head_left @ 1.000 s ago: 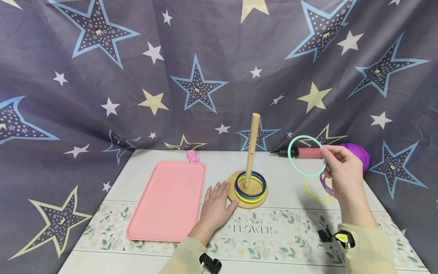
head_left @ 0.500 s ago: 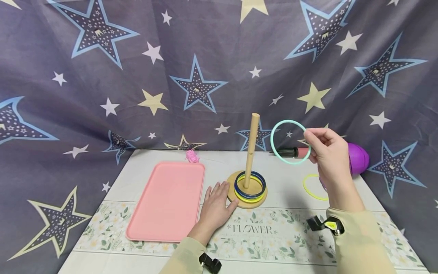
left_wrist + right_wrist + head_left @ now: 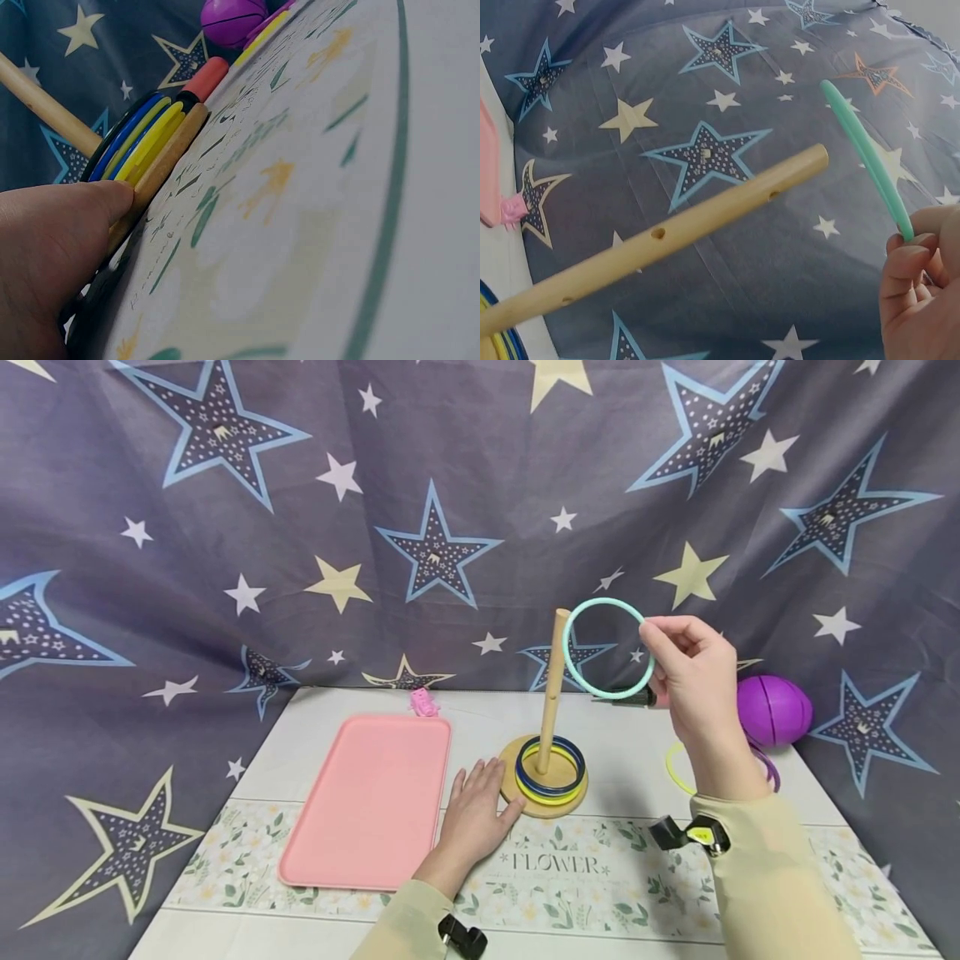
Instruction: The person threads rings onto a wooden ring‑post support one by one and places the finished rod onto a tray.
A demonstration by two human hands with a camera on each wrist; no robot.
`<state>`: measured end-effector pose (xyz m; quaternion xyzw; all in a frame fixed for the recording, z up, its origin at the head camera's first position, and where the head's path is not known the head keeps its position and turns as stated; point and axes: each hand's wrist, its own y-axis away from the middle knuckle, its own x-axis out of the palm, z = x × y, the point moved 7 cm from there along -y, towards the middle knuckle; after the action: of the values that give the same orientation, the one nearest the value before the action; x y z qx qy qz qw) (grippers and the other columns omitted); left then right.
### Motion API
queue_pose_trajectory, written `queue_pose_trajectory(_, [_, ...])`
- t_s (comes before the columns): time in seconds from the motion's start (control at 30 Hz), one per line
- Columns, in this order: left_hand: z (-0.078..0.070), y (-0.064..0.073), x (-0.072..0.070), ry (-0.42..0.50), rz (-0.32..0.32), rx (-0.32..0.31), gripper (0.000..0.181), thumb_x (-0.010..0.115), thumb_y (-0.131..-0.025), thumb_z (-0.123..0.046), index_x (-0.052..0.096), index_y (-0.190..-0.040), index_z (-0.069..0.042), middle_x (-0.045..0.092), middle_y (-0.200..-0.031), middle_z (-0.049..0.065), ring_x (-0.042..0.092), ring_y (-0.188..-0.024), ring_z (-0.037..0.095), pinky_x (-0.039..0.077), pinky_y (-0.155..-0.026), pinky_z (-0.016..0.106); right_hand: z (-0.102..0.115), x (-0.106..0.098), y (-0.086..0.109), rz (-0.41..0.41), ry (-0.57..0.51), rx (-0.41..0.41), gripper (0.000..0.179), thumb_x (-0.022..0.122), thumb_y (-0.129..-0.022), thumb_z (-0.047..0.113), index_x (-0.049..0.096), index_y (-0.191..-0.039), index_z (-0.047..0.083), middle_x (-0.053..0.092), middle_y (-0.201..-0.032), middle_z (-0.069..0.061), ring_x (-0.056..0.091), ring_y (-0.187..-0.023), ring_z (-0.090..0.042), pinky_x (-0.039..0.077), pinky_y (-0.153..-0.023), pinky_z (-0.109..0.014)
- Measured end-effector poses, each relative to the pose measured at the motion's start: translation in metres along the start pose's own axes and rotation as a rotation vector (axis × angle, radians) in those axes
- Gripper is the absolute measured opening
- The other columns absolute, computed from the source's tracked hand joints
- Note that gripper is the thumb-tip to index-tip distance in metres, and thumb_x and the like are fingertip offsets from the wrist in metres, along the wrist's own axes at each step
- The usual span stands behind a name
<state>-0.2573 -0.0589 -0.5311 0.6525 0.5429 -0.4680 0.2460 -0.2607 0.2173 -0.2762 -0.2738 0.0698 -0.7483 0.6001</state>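
Observation:
My right hand (image 3: 693, 693) pinches a mint-green ring (image 3: 603, 601) between thumb and fingers, holding it up in the air. The ring's left edge overlaps the upper part of the wooden peg (image 3: 553, 693) in the head view. In the right wrist view, the ring (image 3: 870, 161) stays apart from the top of the peg (image 3: 705, 217), to its right. Dark blue and yellow rings (image 3: 552, 792) lie stacked around the peg on its round base (image 3: 551, 813). With fingers spread, my left hand (image 3: 476, 810) lies flat beside the base, its thumb (image 3: 112, 196) against the base's edge.
A pink tray (image 3: 367, 802) lies left of my left hand, a small pink toy (image 3: 423, 702) behind it. On the right are a purple ball-like object (image 3: 775, 710), a partly hidden black-and-red pump (image 3: 637, 697), a yellow ring (image 3: 672, 770) and a purple ring (image 3: 772, 772).
My right hand has carried the mint-green ring left and upward, from in front of the pump to beside the peg's top. The left hand has stayed in place.

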Motion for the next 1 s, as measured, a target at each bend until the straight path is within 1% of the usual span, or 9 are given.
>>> queue_pose_trajectory(0.2, [0.001, 0.000, 0.000, -0.002, -0.001, 0.001, 0.078, 0.062, -0.110, -0.053, 0.045, -0.168, -0.004, 0.041, -0.175, 0.015, 0.029, -0.165, 0.035, 0.010, -0.136, 0.059, -0.002, 0.015, -0.003, 0.002, 0.022, -0.010, 0.011, 0.082, -0.100, 0.004, 0.079, -0.106, -0.004, 0.063, -0.075, -0.004, 0.043, -0.052, -0.011, 0.035, -0.040, -0.020])
queue_pose_trajectory(0.4, [0.001, 0.000, 0.000, -0.001, -0.005, 0.002, 0.077, 0.064, -0.110, -0.052, 0.045, -0.168, -0.004, 0.041, -0.174, 0.015, 0.030, -0.165, 0.035, 0.010, -0.136, 0.059, -0.008, 0.024, -0.004, -0.013, 0.037, -0.008, 0.010, 0.082, -0.100, 0.006, 0.079, -0.106, -0.002, 0.062, -0.074, -0.004, 0.045, -0.052, -0.011, 0.037, -0.041, -0.020])
queue_pose_trajectory(0.7, [0.000, 0.000, 0.000, -0.007, -0.007, 0.003, 0.077, 0.064, -0.110, -0.052, 0.046, -0.168, -0.004, 0.042, -0.174, 0.015, 0.031, -0.165, 0.035, 0.010, -0.136, 0.059, -0.017, 0.028, -0.004, -0.040, 0.058, 0.002, 0.005, 0.081, -0.101, 0.004, 0.079, -0.103, 0.001, 0.063, -0.075, -0.003, 0.046, -0.051, -0.010, 0.039, -0.042, -0.019])
queue_pose_trajectory(0.87, [0.001, 0.000, 0.000, -0.004, -0.013, 0.007, 0.077, 0.065, -0.109, -0.052, 0.046, -0.167, -0.004, 0.043, -0.173, 0.016, 0.032, -0.164, 0.036, 0.011, -0.135, 0.060, -0.023, 0.031, -0.003, -0.034, 0.105, 0.011, 0.007, 0.080, -0.102, 0.006, 0.078, -0.106, 0.001, 0.064, -0.077, -0.004, 0.046, -0.051, -0.010, 0.040, -0.042, -0.020])
queue_pose_trajectory(1.0, [0.000, 0.000, -0.001, -0.008, -0.014, 0.011, 0.077, 0.065, -0.109, -0.051, 0.047, -0.166, -0.003, 0.043, -0.173, 0.017, 0.033, -0.164, 0.037, 0.012, -0.135, 0.060, -0.030, 0.031, -0.003, -0.029, 0.121, 0.027, 0.009, 0.080, -0.102, 0.006, 0.077, -0.108, -0.001, 0.063, -0.076, -0.003, 0.046, -0.051, -0.010, 0.040, -0.043, -0.021])
